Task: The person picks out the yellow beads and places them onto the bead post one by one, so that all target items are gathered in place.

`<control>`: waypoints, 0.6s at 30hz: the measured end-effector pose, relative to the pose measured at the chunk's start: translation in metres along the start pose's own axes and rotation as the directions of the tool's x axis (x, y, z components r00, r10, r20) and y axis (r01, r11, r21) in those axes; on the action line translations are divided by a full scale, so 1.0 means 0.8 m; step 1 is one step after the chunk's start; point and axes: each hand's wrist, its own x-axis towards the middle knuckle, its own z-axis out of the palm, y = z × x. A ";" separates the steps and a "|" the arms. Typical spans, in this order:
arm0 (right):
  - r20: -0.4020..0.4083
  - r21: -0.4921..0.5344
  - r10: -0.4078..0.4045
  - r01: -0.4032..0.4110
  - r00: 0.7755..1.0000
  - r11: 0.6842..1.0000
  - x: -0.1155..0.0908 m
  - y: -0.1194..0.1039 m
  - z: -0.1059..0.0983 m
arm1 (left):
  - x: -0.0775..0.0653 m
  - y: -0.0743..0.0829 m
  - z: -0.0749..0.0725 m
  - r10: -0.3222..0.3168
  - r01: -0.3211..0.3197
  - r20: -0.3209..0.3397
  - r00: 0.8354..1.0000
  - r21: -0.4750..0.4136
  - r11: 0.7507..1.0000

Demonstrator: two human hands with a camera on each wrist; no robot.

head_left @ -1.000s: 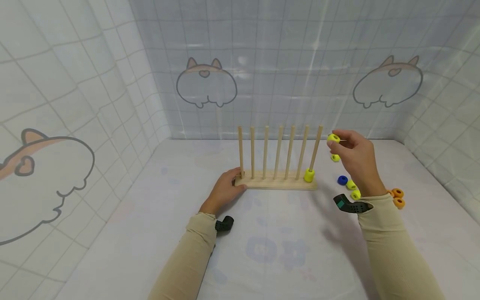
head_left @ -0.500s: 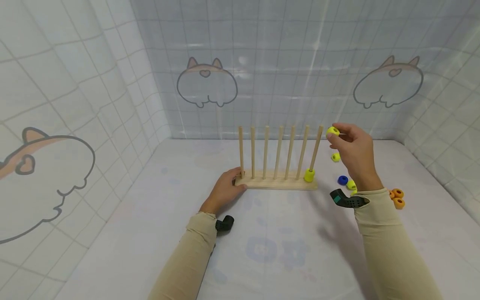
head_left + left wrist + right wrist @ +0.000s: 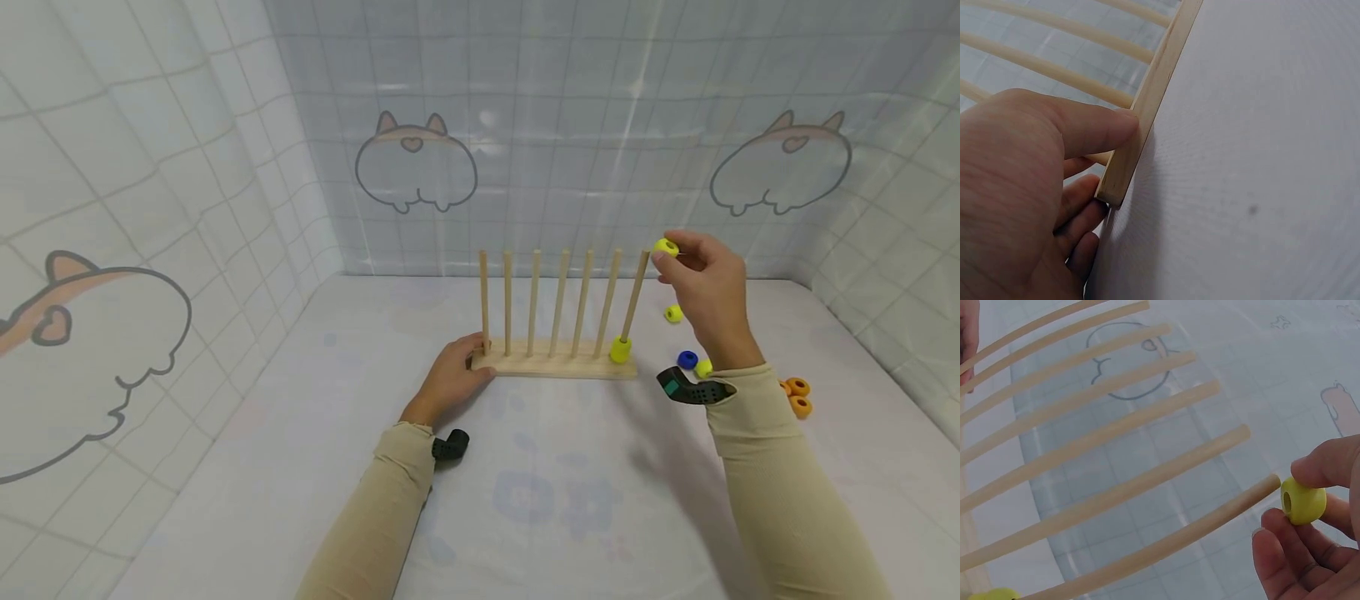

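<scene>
My left hand (image 3: pixel 450 381) holds the left end of a wooden peg stand (image 3: pixel 555 367), with several upright pegs in a row on a flat base. In the left wrist view, the thumb presses the base's edge and other fingers lie behind its end. My right hand (image 3: pixel 711 296) pinches a yellow bead (image 3: pixel 666 247) between thumb and fingers beside the top of the rightmost peg (image 3: pixel 636 292). In the right wrist view, the bead's hole (image 3: pixel 1287 502) faces the peg tip, very near or touching it. More yellow (image 3: pixel 620 350) sits at the foot of that peg.
Right of the stand lie a yellow bead (image 3: pixel 673 313), a blue bead (image 3: pixel 687 360) and another yellow bead (image 3: pixel 703 368). Several orange beads (image 3: pixel 800 406) lie further right, partly behind the right sleeve. Tiled-pattern cloth walls (image 3: pixel 540 200) surround the white table surface (image 3: pixel 525 542).
My right hand has risen with the yellow bead, from beside the rightmost peg's upper part to the level of its top. The left hand and the stand have stayed in place.
</scene>
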 end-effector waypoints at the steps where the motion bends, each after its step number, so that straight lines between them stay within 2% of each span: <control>1: 0.002 0.003 -0.001 0.001 1.000 1.000 0.001 0.000 0.000 | 0.000 0.000 0.000 -0.002 0.002 0.001 1.000 0.001 1.000; 18: 0.030 -0.032 -0.005 0.006 1.000 0.999 0.007 -0.008 -0.005 | 0.001 0.000 -0.001 0.008 -0.008 0.001 1.000 0.005 1.000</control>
